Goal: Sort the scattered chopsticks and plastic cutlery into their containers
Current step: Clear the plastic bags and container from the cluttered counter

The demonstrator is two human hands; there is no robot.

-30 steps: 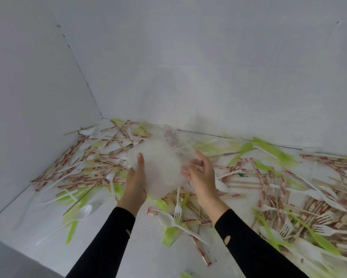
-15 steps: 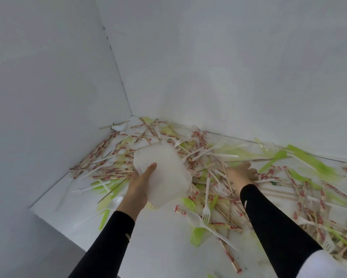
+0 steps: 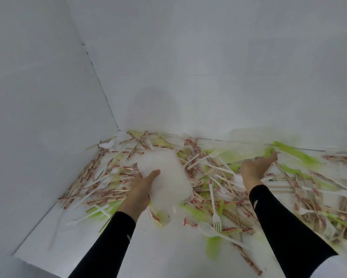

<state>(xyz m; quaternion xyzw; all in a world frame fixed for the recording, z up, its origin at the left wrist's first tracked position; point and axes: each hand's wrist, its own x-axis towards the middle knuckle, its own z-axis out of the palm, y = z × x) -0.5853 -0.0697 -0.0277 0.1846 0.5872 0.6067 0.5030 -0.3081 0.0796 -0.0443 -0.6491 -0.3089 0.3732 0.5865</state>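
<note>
Right now the left hand (image 3: 141,190) is holding a translucent white container (image 3: 168,173) at a tilt over the heap toward the far-left corner of the tabletop (image 3: 158,249). Its grip is clasping the container from the near-left side. The thumb is lying along the upper face and the fingers are going underneath, out of sight. Blur is softening the container's outline, so whether anything is lying inside cannot be told.

The right hand (image 3: 252,169) is stretching toward the far edge, well apart from the container, with the palm facing left. Its fingertips are meeting the near end of a long green piece (image 3: 288,151) that is lying along that edge. Blur is hiding whether this grip is pinching the piece or only touching it, so that cannot be told.

Chopsticks (image 3: 108,199) in red-and-white paper wrappers are lying criss-crossed from the far-left corner along the left edge and across to the right edge, mixed with white and green plastic cutlery. Between the two forearms a white fork (image 3: 213,205) is lying with its tines pointing toward the near edge. Just beside those tines a white spoon (image 3: 207,229) is resting with its handle running off to the right. Black sleeves (image 3: 112,237) are covering both forearms. A plain white left wall (image 3: 38,117) and back wall (image 3: 208,77) are standing along the tabletop's left and far edges.
</note>
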